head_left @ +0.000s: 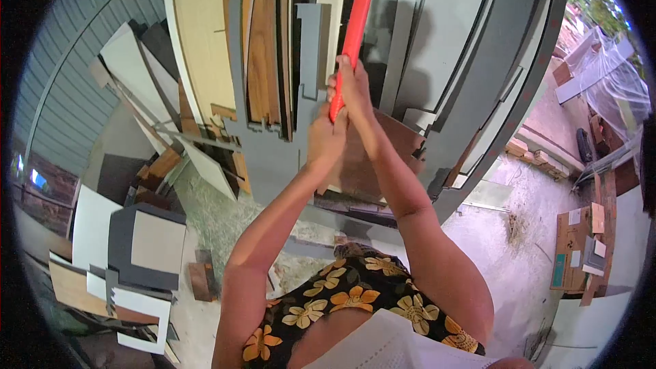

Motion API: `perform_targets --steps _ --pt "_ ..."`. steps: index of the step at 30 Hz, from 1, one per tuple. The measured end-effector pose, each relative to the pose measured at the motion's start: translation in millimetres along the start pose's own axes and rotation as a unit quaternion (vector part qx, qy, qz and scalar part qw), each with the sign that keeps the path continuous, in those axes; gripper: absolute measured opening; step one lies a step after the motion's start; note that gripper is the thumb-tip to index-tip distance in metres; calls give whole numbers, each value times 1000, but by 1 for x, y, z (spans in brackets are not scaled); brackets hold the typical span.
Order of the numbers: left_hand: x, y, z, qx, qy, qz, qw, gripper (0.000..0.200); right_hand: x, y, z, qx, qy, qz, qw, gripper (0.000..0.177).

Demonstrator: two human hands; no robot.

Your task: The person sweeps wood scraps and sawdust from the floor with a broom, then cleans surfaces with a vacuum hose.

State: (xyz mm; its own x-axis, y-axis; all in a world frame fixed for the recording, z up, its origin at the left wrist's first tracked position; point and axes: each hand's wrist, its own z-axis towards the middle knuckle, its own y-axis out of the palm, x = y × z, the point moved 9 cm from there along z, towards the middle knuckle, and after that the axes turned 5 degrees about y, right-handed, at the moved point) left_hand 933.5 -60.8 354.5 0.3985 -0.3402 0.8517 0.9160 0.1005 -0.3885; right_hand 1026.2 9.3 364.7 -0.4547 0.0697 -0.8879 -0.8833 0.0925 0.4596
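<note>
A long red pole (pixel 359 17) runs from the top edge of the view down to both hands. My left hand (pixel 326 137) is closed round its lower end. Just above, my right hand (pixel 352 85) is wrapped round the same pole, close to the left. Behind the hands stand tall boards and panels: a grey strip (pixel 311 48), a wood-grain board (pixel 263 61) and a brown panel (pixel 362 164). The pole's upper end is out of view.
Offcut panels lean at the left, with a grey and beige board (pixel 157 240) lower down. A cardboard box (pixel 568 239) and plastic-wrapped pieces (pixel 608 82) are at the right. A small brown block (pixel 202 281) lies on the concrete floor (pixel 506 232).
</note>
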Motion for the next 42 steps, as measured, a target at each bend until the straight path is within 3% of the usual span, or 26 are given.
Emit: perform_targets --steps 3,5,9,11,12,13,15,17,18,20,23,26,29,32,35,37,42 --pt "-9 35 49 -8 -20 -24 999 30 -23 -21 54 0 -77 -80 994 30" --pt "-33 67 66 -11 -40 -45 998 32 -14 -50 85 41 -63 -164 984 31" --pt "-88 122 72 -24 -42 -64 997 40 72 -140 144 112 -33 -285 951 36" --pt "-139 152 54 -31 -46 -40 998 46 88 -153 113 161 -50 -439 883 40" --pt "-174 169 43 -33 -52 -19 998 50 110 -161 99 166 0 -429 888 40" --pt "-190 172 21 -95 -131 -29 986 52 132 -171 86 171 52 -419 890 41" --pt "-199 166 -13 -177 -267 -44 946 50 199 -199 80 135 126 -503 844 41" --pt "-187 148 -36 -212 -376 -58 900 43 310 -256 78 183 271 -277 904 44" --pt "-193 151 -36 -208 -385 -89 895 41 312 -250 69 173 298 -228 911 41" --pt "-209 161 -36 -203 -398 -150 882 38 295 -227 46 153 350 -126 916 35" --pt "-196 154 -24 -183 -378 -191 887 36 253 -199 50 125 309 -181 925 37" --pt "-160 131 -19 -127 -359 -194 904 35 228 -192 63 163 292 -201 921 33" --pt "-100 106 -14 -141 -268 -180 936 37 135 -145 51 112 134 -239 955 29" --pt "-58 92 -2 -92 -50 -117 988 41 51 -102 38 87 1 -235 968 27" --pt "9 62 21 -29 65 -188 980 48 -18 -75 38 105 -112 -250 956 24" --pt "35 58 45 -29 100 -185 977 43 -60 -47 44 52 -122 -212 968 28" --pt "70 65 117 -46 121 -146 981 44 -127 -37 95 53 -172 -223 958 29"
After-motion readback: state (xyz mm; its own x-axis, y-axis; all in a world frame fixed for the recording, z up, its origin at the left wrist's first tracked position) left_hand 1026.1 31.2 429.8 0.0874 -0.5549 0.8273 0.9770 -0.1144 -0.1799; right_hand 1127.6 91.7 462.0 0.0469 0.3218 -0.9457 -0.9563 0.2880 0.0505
